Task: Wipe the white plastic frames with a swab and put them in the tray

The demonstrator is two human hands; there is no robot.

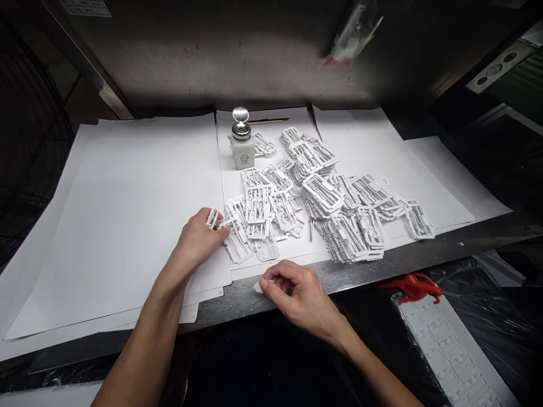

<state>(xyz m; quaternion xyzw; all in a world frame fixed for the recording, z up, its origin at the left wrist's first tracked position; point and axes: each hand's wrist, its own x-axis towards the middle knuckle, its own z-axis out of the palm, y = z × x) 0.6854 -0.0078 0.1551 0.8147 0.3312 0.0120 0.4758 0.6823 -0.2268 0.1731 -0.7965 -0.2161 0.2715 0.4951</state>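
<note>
Over on the left, the left hand is curled closed around a small white plastic part, which pokes out past the fingers, and it's right up against a heap of white plastic sprue frames. A wide paper sheet lies under that wrist. Ahead of the hand, a pump dispenser bottle with a shiny metal top stands upright. Further right, a small metal tool lies among the frames. Now the right hand, nearly closed, pinches a small white piece between thumb and fingers, just above the steel bench edge. Beyond that hand sit a red plastic object and a white moulded sheet under clear plastic.
</note>
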